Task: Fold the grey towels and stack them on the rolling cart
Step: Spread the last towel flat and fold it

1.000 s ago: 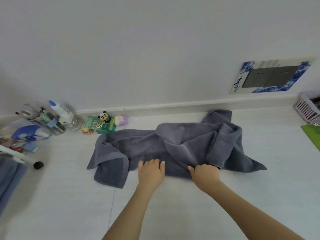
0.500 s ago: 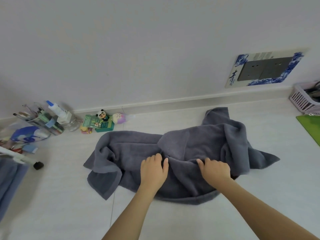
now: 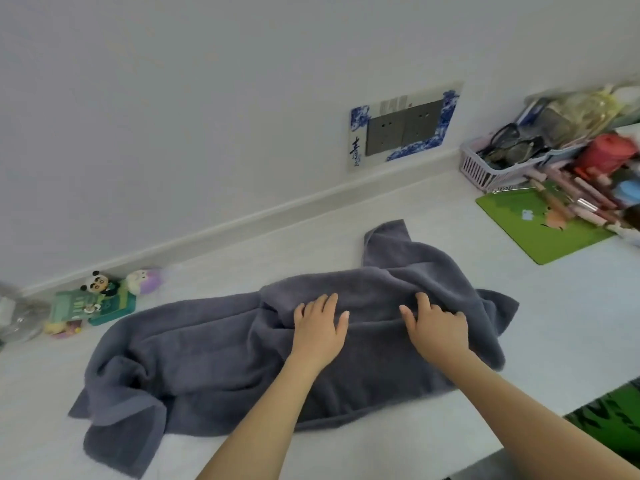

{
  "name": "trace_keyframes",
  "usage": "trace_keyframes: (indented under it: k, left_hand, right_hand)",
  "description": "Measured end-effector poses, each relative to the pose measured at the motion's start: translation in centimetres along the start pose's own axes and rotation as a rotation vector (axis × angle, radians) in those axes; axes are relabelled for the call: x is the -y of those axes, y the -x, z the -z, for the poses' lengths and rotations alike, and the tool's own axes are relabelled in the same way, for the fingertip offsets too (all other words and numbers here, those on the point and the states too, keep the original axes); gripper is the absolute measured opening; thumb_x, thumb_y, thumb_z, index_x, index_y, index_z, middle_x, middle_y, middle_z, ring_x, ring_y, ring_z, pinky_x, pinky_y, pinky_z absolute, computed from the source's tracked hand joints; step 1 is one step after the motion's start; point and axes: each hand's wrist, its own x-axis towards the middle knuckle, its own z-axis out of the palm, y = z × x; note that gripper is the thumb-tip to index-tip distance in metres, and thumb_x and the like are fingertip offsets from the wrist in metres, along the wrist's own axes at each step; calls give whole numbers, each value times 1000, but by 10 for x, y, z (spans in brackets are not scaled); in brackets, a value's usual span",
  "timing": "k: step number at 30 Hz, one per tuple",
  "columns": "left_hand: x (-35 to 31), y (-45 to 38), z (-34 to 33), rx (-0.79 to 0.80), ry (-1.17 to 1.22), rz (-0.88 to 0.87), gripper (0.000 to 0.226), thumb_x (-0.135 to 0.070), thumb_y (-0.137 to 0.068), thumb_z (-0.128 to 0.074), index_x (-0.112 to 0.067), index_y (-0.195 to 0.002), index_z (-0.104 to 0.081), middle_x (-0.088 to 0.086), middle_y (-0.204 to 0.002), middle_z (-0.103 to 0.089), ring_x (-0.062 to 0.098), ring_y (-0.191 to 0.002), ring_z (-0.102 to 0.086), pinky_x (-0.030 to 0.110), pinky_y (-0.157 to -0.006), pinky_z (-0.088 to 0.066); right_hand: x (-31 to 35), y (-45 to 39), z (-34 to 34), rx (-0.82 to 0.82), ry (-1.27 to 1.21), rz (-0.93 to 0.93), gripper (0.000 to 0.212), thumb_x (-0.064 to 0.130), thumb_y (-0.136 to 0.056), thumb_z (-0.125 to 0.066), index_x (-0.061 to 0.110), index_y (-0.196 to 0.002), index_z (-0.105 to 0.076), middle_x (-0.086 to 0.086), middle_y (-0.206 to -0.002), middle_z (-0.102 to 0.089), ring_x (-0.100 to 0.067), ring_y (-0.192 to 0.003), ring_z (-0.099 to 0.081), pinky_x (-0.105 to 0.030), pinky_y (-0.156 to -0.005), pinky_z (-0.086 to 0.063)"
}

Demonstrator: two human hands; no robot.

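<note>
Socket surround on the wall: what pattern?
Blue-and-white floral print on the socket surround, head view.

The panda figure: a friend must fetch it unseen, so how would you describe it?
Follow the white wall's baseboard left past the grey towel. The panda figure stands on a green box, beside a purple-and-white plush; it alone is black and white.

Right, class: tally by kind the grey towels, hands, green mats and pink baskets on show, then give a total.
Grey towel: 1
Hands: 2, the left hand and the right hand, both flat on the towel
Green mat: 1
Pink basket: 1
Total: 5
</note>
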Motion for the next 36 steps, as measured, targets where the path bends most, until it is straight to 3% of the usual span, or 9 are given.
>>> trace_keyframes:
  k: [4,8,14,17,20,25,29,33,36]
  left_hand:
    - [-42,-22,-3,-165,101,-116,39,-35,-99,-38,-16,-130,-51,1,-132,-50,18,-123,-43,35,-107,-27]
    - [-90,-54,-10,-174,237,-150,33,-31,-100,-39,-16,-127,-52,-1,-132,-51,15,-123,-45,29,-106,-27]
    - [-143,-120,-24,-139,466,14,47,-38,-100,-36,-17,-142,-39,0,-147,-40,17,-128,-46,32,-107,-38]
    - [-154,-155,-25,-141,394,101,54,-40,-101,-35,-15,-148,-27,4,-158,-20,21,-140,-30,31,-109,-29]
    - [-160,-187,-30,-99,387,218,61,-41,-100,-39,-13,-150,-20,11,-156,-20,30,-139,-31,37,-109,-31]
    - [-162,-216,-27,-26,317,316,41,-41,-96,-48,-8,-120,-55,19,-126,-47,37,-103,-55,35,-87,-42]
    - [-184,-230,-14,-144,325,114,34,-29,-95,-53,-2,-74,-58,14,-75,-57,27,-70,-53,24,-50,-32]
    - [-236,-246,9,-214,745,176,28,-33,-97,-49,-9,-88,-60,7,-75,-62,19,-65,-59,29,-63,-49]
    - [-283,-266,15,-190,889,165,24,-36,-97,-50,-19,-81,-57,3,-77,-64,18,-70,-63,32,-72,-52]
  right_hand:
    - [-33,-7,2,-274,-91,23,29,34,-95,-41,14,-95,-62,-6,-91,-66,-28,-82,-58,-41,-77,-43]
    - [-81,-20,-2,-375,-335,-154,37,32,-93,-34,8,-99,-62,-13,-100,-64,-36,-91,-55,-45,-82,-41]
    - [-142,-42,-22,-104,-531,-247,45,33,-98,-25,13,-128,-52,-8,-129,-56,-32,-117,-45,-38,-98,-31]
    - [-152,-43,-33,-49,-534,-222,52,40,-90,-21,17,-118,-57,-7,-117,-57,-29,-107,-46,-35,-91,-30]
    - [-165,-50,-38,1,-527,-167,27,30,-97,-33,16,-99,-57,-2,-102,-59,-25,-99,-46,-29,-80,-24]
    - [-191,-62,-36,-119,-704,-200,19,18,-94,-45,13,-78,-55,-2,-81,-60,-24,-81,-51,-30,-72,-32]
    - [-226,-64,-9,-129,-1061,-405,19,17,-98,-42,10,-82,-51,2,-74,-56,-11,-70,-51,-23,-58,-36]
    - [-266,-65,17,-292,-1207,-588,23,22,-99,-39,7,-87,-52,1,-78,-55,-15,-74,-50,-30,-63,-38]
    - [-294,-64,33,-411,-1268,-686,23,24,-100,-38,8,-91,-52,-1,-81,-54,-14,-73,-50,-29,-62,-41]
